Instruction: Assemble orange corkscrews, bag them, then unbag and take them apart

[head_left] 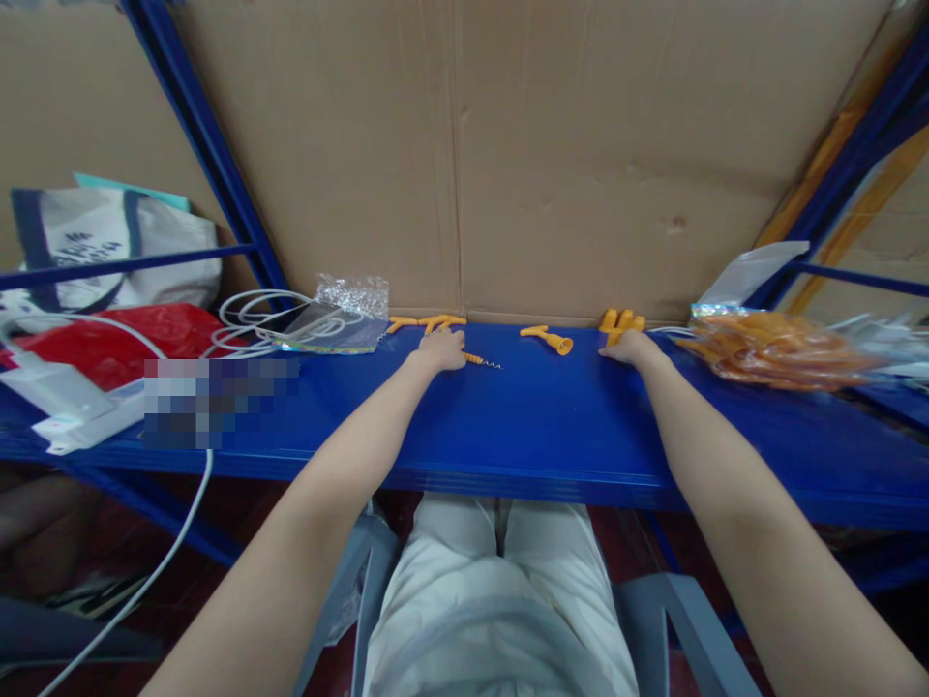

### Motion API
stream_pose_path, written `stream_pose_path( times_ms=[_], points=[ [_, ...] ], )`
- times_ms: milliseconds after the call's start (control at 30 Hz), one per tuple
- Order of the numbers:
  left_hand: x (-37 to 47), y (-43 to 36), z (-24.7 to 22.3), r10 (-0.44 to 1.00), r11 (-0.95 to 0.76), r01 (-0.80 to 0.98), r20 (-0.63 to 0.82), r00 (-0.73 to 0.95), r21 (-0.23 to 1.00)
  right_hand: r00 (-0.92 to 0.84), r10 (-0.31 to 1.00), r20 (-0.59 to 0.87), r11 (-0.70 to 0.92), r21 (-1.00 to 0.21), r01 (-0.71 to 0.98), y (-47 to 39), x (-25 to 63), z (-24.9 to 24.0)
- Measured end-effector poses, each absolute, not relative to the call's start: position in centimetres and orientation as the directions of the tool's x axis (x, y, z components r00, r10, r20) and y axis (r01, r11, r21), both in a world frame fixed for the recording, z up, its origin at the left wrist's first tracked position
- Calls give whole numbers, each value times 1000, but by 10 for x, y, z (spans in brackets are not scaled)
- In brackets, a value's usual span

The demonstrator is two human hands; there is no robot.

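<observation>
Orange corkscrew (474,359) lies on blue shelf (523,426), left hand (441,350) at its left end, fingers curled, grip unclear; right hand (625,350) touches orange pieces (621,320) by cardboard (537,194), can't tell if fingers close; orange funnel-ended piece (558,343) sits between hands

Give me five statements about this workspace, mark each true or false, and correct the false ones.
1. An orange piece with a flared end lies between the left hand and the right hand. True.
2. The table has a white top. False: its top is blue.
3. A thin metal spiral shows just to the right of the left hand. True.
4. The red bag lies to the right of the right hand. False: it lies far to the left of both hands.
5. Brown cardboard stands behind the table. True.
</observation>
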State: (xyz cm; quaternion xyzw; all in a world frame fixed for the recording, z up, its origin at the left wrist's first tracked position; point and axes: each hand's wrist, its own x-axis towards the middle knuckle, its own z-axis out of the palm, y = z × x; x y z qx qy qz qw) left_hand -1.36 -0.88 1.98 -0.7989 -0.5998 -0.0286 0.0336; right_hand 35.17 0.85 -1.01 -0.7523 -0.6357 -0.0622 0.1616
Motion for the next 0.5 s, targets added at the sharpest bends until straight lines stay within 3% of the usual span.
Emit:
stream_pose_path(
  times_ms=[67,167,367,500],
  points=[
    [-15,-11,23,965,-258,966,38,259,-19,322,933,163,-296,-164,941,-1,340,-1],
    [-14,-11,25,954,-300,954,7,300,23,348,918,189,-324,-147,935,-12,323,10],
    [-7,-11,21,928,-372,924,1,373,94,140,941,309,-91,-170,981,-14,300,16],
    [-5,-6,14,918,-394,911,100,383,126,-5,921,389,89,-198,976,-11,288,18]
  ],
)
